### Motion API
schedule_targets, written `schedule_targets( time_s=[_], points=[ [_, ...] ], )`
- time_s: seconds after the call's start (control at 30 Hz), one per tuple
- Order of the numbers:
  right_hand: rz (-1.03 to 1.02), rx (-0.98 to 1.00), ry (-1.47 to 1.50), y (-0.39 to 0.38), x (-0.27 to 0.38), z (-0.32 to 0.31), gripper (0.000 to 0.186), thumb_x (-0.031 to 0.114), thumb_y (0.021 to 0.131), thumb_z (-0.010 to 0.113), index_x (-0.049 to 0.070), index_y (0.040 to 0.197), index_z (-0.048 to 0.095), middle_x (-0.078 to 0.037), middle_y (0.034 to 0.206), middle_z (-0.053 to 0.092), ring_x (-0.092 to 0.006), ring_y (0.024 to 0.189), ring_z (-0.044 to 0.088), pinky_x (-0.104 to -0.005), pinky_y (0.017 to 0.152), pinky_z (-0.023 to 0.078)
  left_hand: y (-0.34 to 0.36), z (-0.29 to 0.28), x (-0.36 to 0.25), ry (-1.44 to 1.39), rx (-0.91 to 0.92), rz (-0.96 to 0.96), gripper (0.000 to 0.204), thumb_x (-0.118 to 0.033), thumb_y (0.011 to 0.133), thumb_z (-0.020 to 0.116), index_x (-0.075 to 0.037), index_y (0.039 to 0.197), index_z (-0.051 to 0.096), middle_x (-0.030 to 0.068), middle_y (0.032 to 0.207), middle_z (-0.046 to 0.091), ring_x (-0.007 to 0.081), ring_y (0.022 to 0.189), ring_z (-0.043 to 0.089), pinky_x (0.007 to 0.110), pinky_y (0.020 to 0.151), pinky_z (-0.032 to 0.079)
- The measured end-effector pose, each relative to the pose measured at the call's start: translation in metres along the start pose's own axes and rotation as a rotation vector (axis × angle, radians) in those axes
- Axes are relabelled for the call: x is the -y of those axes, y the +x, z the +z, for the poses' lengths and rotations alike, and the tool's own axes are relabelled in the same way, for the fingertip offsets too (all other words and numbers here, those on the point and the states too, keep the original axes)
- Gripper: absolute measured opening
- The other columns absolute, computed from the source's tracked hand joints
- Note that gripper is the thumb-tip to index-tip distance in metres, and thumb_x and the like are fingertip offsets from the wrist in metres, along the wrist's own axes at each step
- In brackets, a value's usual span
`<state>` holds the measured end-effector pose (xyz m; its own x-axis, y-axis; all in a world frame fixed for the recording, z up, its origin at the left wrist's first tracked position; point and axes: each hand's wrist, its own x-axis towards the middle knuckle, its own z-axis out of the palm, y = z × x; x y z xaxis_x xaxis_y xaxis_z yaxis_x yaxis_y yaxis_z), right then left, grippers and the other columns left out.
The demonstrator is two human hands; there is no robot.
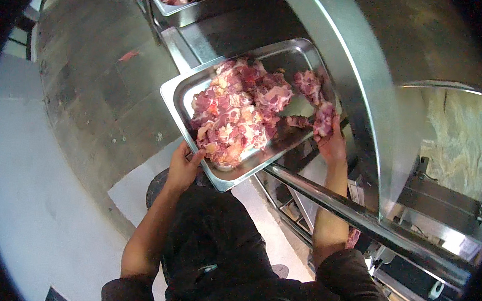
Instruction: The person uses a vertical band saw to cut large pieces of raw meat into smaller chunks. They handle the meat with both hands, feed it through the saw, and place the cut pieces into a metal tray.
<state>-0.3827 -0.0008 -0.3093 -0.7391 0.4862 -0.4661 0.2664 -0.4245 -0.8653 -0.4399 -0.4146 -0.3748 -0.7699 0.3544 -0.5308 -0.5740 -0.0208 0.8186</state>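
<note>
A shallow rectangular metal tray (pixel 173 98) is tilted in front of me, heaped on its left and middle with raw red-and-white meat pieces (pixel 235 114). My left hand (pixel 183 166) is closed on the tray's near-left rim, thumb on top by the meat and fingers outside. At the tray's right corner, my right hand (pixel 332 146) has its fingers and thumb around a piece of raw meat (pixel 324 120), which covers the rim there. More meat (pixel 308 85) lies just beyond that piece. Part of the right fingers is hidden behind the meat.
Another metal tray (pixel 164 8) of meat stands at the far edge. A large curved steel housing (pixel 361 75) rises close on the right. A round metal bar (pixel 326 193) crosses below my right forearm. A red scrap (pixel 128 55) lies on the grey floor (pixel 98 95).
</note>
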Motion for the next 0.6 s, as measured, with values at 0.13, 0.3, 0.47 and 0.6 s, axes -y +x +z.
schedule_targets(
  time_s=[0.13,0.3,0.47,0.6],
  points=[
    [-0.039,0.137,0.376,-0.077,-0.012,0.001,0.037,0.032,0.107,0.045,0.012,0.137,0.054,-0.009,0.11,0.068,-0.02,0.087,0.067,-0.0288,0.068,0.054,0.007,-0.008,0.013,-0.002,0.033,0.053,0.029,-0.012,0.099,0.065,-0.001,0.123,0.055,0.0076,0.108,0.066,0.013,0.088,0.065,0.028,0.062,0.056],
    [-0.18,0.151,0.607,-0.154,-0.034,-0.003,0.038,0.023,0.105,0.048,0.004,0.137,0.054,-0.013,0.117,0.066,-0.0248,0.097,0.068,-0.0348,0.081,0.059,0.016,-0.023,0.019,0.434,0.023,0.255,0.037,-0.025,0.093,0.073,-0.001,0.116,0.057,0.0107,0.1,0.065,0.0191,0.085,0.065,0.029,0.045,0.053],
    [-0.239,-0.244,0.481,-0.254,-0.07,0.009,0.03,0.008,0.095,0.065,0.005,0.124,0.061,-0.013,0.114,0.07,-0.0243,0.098,0.071,-0.0362,0.079,0.063,-0.018,-0.028,-0.001,0.547,-0.12,0.525,0.028,-0.023,0.093,0.072,-0.002,0.108,0.062,0.0079,0.09,0.067,0.0155,0.083,0.062,0.029,0.053,0.052],
    [-0.349,-0.338,0.065,-0.324,-0.08,0.048,0.048,0.007,0.09,0.073,0.002,0.132,0.051,-0.013,0.115,0.067,-0.023,0.103,0.069,-0.0339,0.085,0.059,-0.076,0.009,-0.039,0.264,0.644,0.116,0.016,-0.01,0.095,0.068,-0.002,0.108,0.064,0.0062,0.098,0.07,0.013,0.083,0.067,0.029,0.077,0.055]
  ],
)
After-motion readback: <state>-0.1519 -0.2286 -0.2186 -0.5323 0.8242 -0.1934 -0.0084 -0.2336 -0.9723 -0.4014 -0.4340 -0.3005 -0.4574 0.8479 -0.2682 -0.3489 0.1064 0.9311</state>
